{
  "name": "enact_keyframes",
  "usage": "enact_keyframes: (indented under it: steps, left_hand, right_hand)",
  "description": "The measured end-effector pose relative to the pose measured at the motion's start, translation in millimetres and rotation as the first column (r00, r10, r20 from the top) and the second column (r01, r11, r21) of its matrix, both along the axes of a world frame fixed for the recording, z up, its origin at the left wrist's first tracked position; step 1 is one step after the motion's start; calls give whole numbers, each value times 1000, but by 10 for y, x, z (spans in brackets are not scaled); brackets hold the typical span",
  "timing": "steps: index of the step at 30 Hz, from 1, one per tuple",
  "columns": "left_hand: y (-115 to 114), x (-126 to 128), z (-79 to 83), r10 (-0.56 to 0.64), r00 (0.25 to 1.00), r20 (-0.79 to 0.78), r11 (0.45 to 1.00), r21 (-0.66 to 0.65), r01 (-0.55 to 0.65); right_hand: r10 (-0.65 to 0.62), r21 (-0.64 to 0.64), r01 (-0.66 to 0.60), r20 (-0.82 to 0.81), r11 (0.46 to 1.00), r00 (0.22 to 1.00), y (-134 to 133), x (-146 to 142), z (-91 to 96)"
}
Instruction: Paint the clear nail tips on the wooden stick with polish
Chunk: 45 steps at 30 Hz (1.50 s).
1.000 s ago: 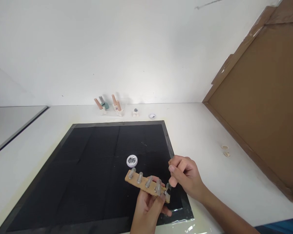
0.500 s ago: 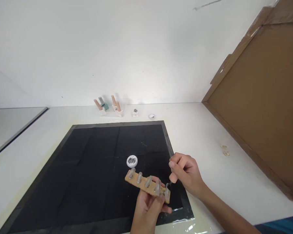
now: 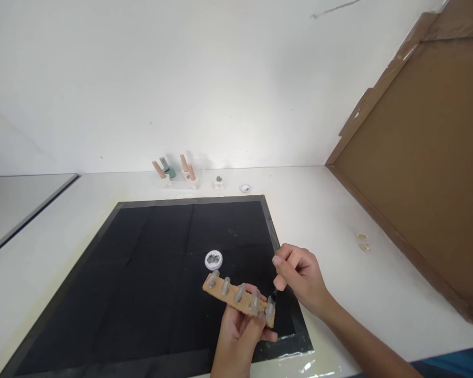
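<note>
The left hand (image 3: 238,332) grips a wooden strip (image 3: 233,295) of clear nail tips over the black mat (image 3: 142,273). At its 4 o'clock end, the right hand (image 3: 302,281) pinches a small brush (image 3: 280,284).

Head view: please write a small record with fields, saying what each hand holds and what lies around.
left hand: grips a wooden strip with five clear nail tips standing on it
right hand: pinches a peach-handled tool, its dark tip at the rightmost nail tip
nearby: round white dish with silvery content, beyond the strip
surface: black mat on a white table
back edge: small stands with peach handles
right side: cardboard panel
</note>
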<state>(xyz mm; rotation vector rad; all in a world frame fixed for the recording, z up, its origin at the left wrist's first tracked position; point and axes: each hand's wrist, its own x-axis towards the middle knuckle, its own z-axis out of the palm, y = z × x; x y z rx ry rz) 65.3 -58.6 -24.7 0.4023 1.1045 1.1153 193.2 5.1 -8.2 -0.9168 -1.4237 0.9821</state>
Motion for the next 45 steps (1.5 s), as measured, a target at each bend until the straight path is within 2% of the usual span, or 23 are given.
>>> enact_keyframes:
  steps: [6,10,14,17,22,29,34,42,45]
  left_hand:
    - [6,2,1,-3,1000,1,1000,7,3]
    - [8,8,17,-7,1000,4,1000,1,7]
    - [-5,19,13,-17,1000,-19,1000,20,18]
    - [-18,34,-11,-14,998,-60,999,46,16]
    - [-32,66,-39,36,995,-97,996,82,-28]
    - [-45,94,-27,83,991,-108,991,110,-71]
    - [-48,89,-40,108,989,-102,988,122,-96]
    - [-40,76,-46,117,988,-101,987,120,-105]
    - [-40,83,-34,129,987,-94,985,127,-116]
  right_hand:
    - [-30,-4,30,19,1000,999,11,-11,7]
    - [-65,-81,59,-76,995,995,29,0,-38]
    - [-22,-239,-25,-193,971,981,41,22,-116]
    - [35,-290,-91,-194,953,980,40,21,-139]
    - [101,-275,-128,-111,953,989,36,4,-72]
    - [94,-219,-95,-16,971,995,25,-4,5]
    - [90,-229,-96,-34,969,995,29,4,-22]
    - [17,-222,-38,-95,974,995,40,1,-32]
    - [41,-260,-84,-169,962,985,46,17,-84]
